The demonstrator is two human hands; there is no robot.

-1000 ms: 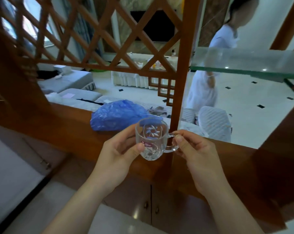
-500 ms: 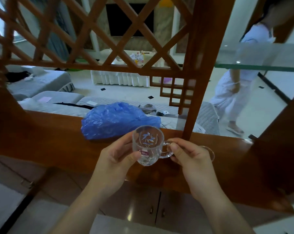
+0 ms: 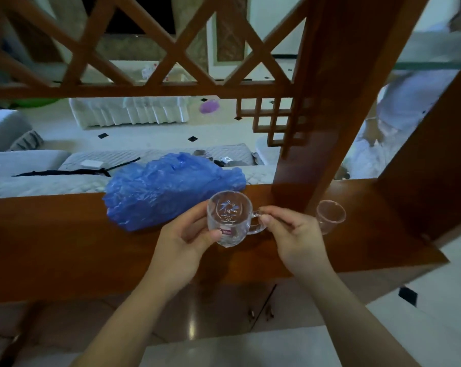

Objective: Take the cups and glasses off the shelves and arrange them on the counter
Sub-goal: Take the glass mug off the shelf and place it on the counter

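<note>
Two hands meet at the middle of the frame around a clear glass cup (image 3: pixel 229 218) with an etched leaf pattern and a small red label. The left hand (image 3: pixel 183 242) curls round its body with the thumb across the label; the right hand (image 3: pixel 294 238) pinches the handle between thumb and forefinger. The cup is held tilted, mouth toward the camera, above the glossy brown wooden counter (image 3: pixel 52 242). A small clear glass (image 3: pixel 330 215) stands on the counter just right of the right hand. A crumpled blue plastic bag (image 3: pixel 168 192) lies on the counter behind the cup. Wooden lattice (image 3: pixel 150 46) fills the upper frame, joined to a thick wooden post (image 3: pixel 327 107). A glass shelf (image 3: pixel 436 65) juts out at upper right. Beyond lie grey quilted sofas (image 3: pixel 38 168) and a pale tiled floor (image 3: pixel 150 133).
</note>
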